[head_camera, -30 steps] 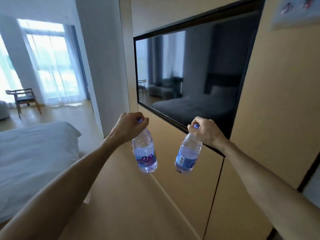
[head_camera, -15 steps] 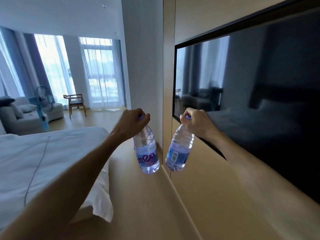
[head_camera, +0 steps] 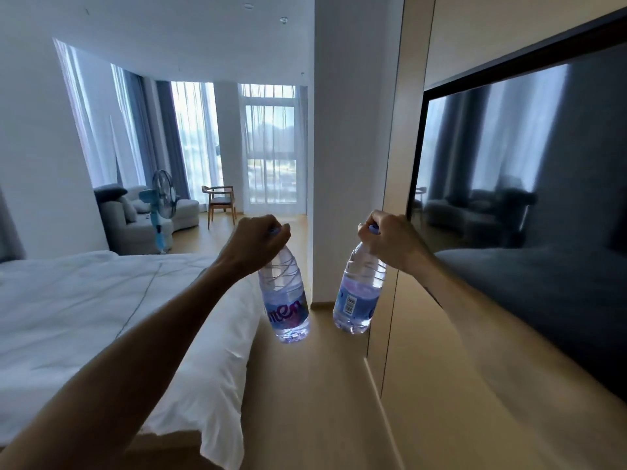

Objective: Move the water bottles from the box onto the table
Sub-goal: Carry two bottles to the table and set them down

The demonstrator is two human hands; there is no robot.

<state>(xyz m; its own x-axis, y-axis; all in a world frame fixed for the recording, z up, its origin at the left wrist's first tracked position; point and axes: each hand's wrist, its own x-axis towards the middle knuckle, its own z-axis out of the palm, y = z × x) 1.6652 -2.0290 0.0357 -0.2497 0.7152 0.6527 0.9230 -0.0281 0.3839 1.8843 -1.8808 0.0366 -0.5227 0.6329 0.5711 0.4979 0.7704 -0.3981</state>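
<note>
In the head view the person's left hand [head_camera: 258,239] is curled tight round the neck and purple cap of a clear plastic water bottle with a purple-lettered label [head_camera: 286,305], which hangs nearly upright below the fist, and the right hand [head_camera: 390,239] grips the cap end of a second clear plastic water bottle with a pale blue barcode label [head_camera: 359,296], which tilts with its base swung toward the left. Both bottles are in the air over the light wooden floor [head_camera: 322,385], near each other but apart, between the white-sheeted bed [head_camera: 101,300] on the left and the tan wall panel [head_camera: 475,418] carrying the black-framed dark screen [head_camera: 543,198] on the right. Neither box nor table can be seen, so the step in hand looks like the carry between them. To do it well, the person would keep both fists firm on the necks, since hanging bottles swing as one walks, hold the right bottle clear of the panel edge just beside it, keep the two bottles from knocking together, and find the table before lowering each base flat onto it
</note>
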